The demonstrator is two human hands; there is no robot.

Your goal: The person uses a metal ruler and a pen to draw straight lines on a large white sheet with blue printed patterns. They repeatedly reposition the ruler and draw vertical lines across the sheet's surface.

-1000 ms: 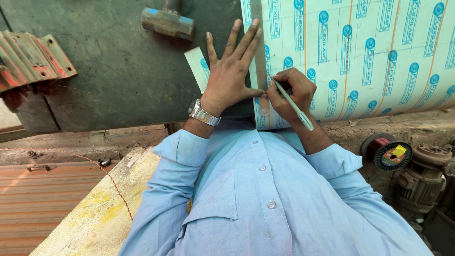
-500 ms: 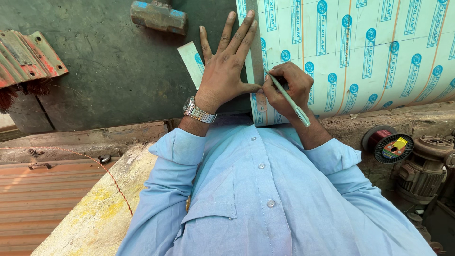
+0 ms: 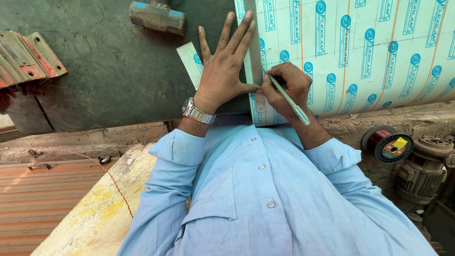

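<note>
My left hand (image 3: 225, 66) lies flat with fingers spread on a dark straightedge (image 3: 252, 47) set along the left edge of a white laminate sheet (image 3: 360, 52) printed in blue. A metal watch (image 3: 198, 113) sits on that wrist. My right hand (image 3: 286, 87) grips a pale green pen (image 3: 287, 98), its tip against the straightedge near the sheet's lower left corner. A narrow offcut strip (image 3: 190, 64) of the same sheet lies left of my left hand on the dark worktop (image 3: 109, 71).
A blue-ended hammer head (image 3: 158, 16) rests at the back of the worktop. Rusty red metal pieces (image 3: 26, 59) sit at the far left. A spool of wire (image 3: 387, 144) and an electric motor (image 3: 424, 166) stand lower right. Corrugated sheet (image 3: 42, 199) lies lower left.
Both hands keep their hold on the straightedge and the pen; the view has shifted slightly, and the pen hand sits marginally lower along the edge.
</note>
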